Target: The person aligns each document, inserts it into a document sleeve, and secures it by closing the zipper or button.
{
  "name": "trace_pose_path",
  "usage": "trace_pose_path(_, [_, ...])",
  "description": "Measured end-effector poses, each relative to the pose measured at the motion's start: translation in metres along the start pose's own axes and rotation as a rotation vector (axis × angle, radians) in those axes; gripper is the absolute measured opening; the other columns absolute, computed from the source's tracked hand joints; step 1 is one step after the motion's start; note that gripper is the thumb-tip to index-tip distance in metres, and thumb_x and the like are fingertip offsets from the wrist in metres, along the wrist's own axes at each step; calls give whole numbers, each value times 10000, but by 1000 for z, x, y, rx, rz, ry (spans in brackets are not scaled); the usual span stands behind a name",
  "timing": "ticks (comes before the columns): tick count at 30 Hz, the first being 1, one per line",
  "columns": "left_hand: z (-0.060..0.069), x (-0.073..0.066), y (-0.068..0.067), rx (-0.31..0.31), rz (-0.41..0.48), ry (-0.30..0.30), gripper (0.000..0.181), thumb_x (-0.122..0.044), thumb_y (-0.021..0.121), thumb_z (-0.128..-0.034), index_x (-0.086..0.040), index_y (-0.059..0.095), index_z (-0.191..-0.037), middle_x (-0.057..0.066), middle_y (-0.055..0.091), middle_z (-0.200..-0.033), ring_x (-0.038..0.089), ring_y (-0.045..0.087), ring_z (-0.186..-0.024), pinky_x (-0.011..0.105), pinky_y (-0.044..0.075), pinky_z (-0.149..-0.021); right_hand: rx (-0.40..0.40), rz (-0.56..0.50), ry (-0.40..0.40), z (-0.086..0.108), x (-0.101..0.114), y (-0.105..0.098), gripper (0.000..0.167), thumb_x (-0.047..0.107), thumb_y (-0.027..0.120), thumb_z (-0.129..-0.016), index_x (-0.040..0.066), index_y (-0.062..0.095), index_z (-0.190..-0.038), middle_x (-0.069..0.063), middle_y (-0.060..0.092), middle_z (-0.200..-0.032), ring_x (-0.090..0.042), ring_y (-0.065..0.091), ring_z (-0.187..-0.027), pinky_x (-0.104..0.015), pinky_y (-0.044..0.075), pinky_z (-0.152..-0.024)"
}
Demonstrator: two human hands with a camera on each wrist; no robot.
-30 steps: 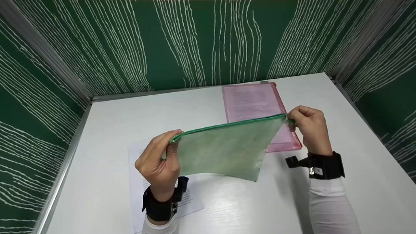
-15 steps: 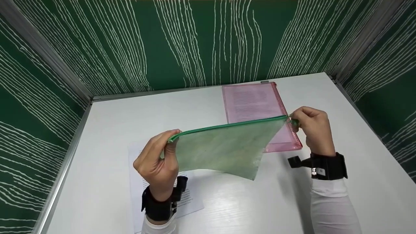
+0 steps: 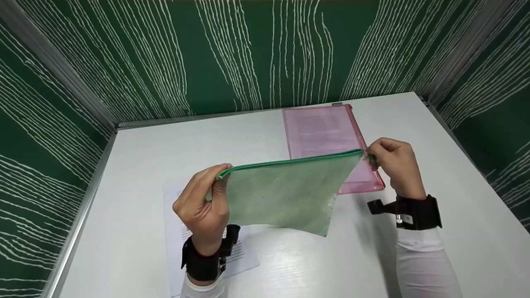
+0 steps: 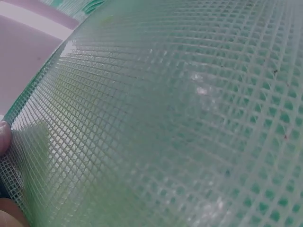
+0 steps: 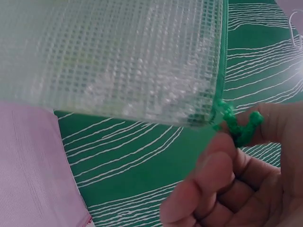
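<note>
A translucent green mesh zipper pouch (image 3: 285,194) hangs above the table, its green zipper edge stretched between my two hands. My left hand (image 3: 203,207) grips the zipper's left end, the thumb in front and the fingers behind. At the other end my right hand (image 3: 395,165) pinches the pouch's corner by a short green cord (image 5: 244,132), which curls over the fingers in the right wrist view. The mesh (image 4: 156,118) fills most of the left wrist view. Whether the pouch's mouth is parted cannot be made out.
Behind the green pouch, a pink zipper pouch (image 3: 323,128) with a printed sheet inside lies at the back right of the white table (image 3: 145,153). Printed paper (image 3: 244,256) lies under my left hand. Green walls with white lines (image 3: 219,54) enclose the table's back and sides.
The green pouch's right end has dropped slightly. Its lower edge rose a little, then sank again. Both hands keep their hold, with only small shifts.
</note>
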State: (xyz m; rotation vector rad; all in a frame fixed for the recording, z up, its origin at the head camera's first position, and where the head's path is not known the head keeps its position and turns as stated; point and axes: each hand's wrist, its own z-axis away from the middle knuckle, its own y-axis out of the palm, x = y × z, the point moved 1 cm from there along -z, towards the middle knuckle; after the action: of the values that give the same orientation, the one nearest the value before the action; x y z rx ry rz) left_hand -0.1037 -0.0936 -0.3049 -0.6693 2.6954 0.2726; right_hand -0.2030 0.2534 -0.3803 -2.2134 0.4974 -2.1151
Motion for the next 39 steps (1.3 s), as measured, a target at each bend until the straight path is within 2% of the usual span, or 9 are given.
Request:
trace_pose_path(6, [-1, 0, 0, 11, 2, -15, 120, -21, 642, -827, 92, 681, -843, 173, 675, -775, 236, 662, -720, 258, 529, -671, 112, 302, -50, 0, 5, -3, 167, 147, 556, -866, 10, 633, -811, 15, 583, -623, -92, 519, -537, -244, 446, -513])
trace_pose_path(9, [-1, 3, 1, 22, -3, -26, 117, -17, 645, -823, 93, 680, -843, 176, 673, -776, 228, 662, -727, 257, 527, -674, 107, 452, -135, 1, 13, -3, 132, 180, 569, -857, 69, 641, -846, -28, 630, -731, -62, 541, -593, -230, 426, -557])
trace_pose_path(12, [4, 11, 1, 37, -1, -37, 106, -9, 656, -809, 84, 682, -854, 172, 674, -789, 222, 662, -741, 259, 525, -682, 102, 514, -279, 3, 23, 4, 95, 159, 587, -848, 95, 647, -884, -25, 642, -828, -11, 542, -671, -196, 412, -620])
trace_pose_path(15, [11, 23, 3, 61, 12, -44, 106, 20, 667, -788, 60, 690, -884, 154, 679, -817, 213, 663, -760, 261, 524, -689, 203, 456, -432, 8, 32, 15, 86, 124, 615, -855, 131, 675, -917, 19, 648, -879, -2, 552, -749, -171, 418, -665])
trace_pose_path(18, [17, 35, 6, 96, 25, -49, 153, 53, 673, -767, 33, 693, -918, 131, 681, -846, 193, 661, -777, 260, 521, -695, 386, 365, -559, 13, 42, 28, 139, 106, 623, -865, 179, 690, -962, 55, 667, -927, -41, 582, -820, -171, 443, -700])
trace_pose_path(21, [17, 44, 10, 129, 36, -54, 189, 67, 676, -757, 12, 694, -937, 113, 681, -860, 175, 659, -785, 265, 520, -697, 536, 321, -606, 18, 50, 38, 182, 127, 607, -881, 212, 683, -1024, 86, 669, -989, -67, 592, -878, -179, 452, -752])
trace_pose_path(24, [15, 53, 16, 163, 35, -61, 196, 40, 681, -767, -17, 697, -954, 84, 682, -866, 152, 654, -792, 272, 518, -695, 620, 328, -610, 21, 53, 44, 201, 156, 595, -892, 215, 673, -1066, 100, 663, -1025, -63, 594, -904, -174, 452, -777])
trace_pose_path(31, [12, 73, 27, 233, 32, -93, 229, -14, 667, -801, -92, 683, -1015, 43, 664, -895, 130, 633, -825, 268, 491, -731, 698, 330, -591, 21, 49, 54, 148, 152, 608, -882, 166, 696, -1001, 62, 682, -931, -85, 634, -806, -192, 482, -699])
trace_pose_path(39, [4, 88, 38, 296, -53, -136, 213, -121, 656, -840, -85, 667, -1049, 30, 650, -928, 116, 623, -881, 272, 486, -803, 615, 324, -575, 23, 43, 61, 95, 123, 641, -856, 150, 712, -912, 54, 687, -787, -42, 612, -688, -149, 465, -647])
